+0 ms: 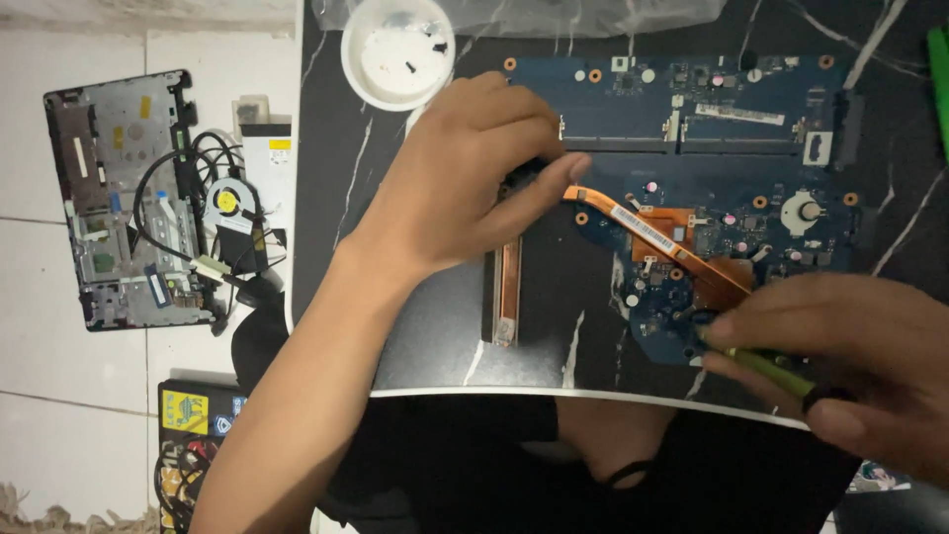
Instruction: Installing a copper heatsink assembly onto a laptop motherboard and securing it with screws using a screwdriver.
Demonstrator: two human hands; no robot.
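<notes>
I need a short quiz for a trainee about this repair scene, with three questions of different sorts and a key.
1. True or false: the right hand holds a screwdriver at the blue board.
2. What does the left hand press on? A) white dish B) copper heat pipe C) fan
3. Fill in: the white dish lies ____ the left hand in the picture.

Key: 1 true; 2 B, the copper heat pipe; 3 above. The fan lies apart, on the floor.
</notes>
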